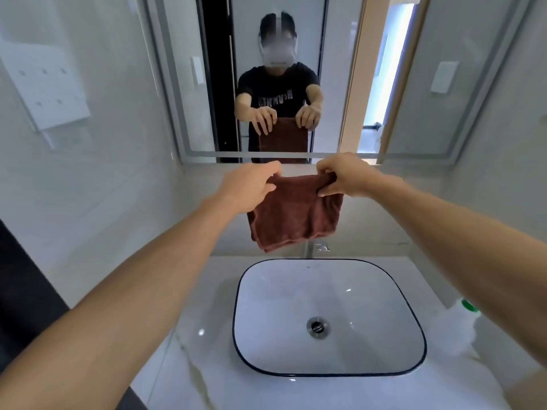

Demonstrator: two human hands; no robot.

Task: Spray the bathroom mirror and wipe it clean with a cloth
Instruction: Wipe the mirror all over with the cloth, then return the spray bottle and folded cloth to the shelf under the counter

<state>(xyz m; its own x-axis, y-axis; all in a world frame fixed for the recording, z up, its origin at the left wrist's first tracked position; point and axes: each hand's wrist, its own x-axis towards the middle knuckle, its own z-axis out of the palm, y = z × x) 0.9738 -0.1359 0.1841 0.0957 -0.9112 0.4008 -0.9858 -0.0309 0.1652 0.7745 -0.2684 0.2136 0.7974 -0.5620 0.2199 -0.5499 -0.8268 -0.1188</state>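
The left hand (248, 184) and right hand (340, 179) each pinch a top corner of the cloth (296, 217) in curled fingers; it hangs brown, plush and folded between them, above the sink (328, 374), just below the mirror (296, 78); a bottle (464, 327) stands on the tabletop (192, 365).

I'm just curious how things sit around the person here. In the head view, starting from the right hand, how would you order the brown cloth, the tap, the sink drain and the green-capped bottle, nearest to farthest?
From the right hand:
1. Brown cloth, pinched in its fingers, hanging below.
2. Tap, under the cloth, at the sink's back edge.
3. Sink drain, in the basin's middle.
4. Green-capped bottle, on the counter's right, partly hidden by the forearm.
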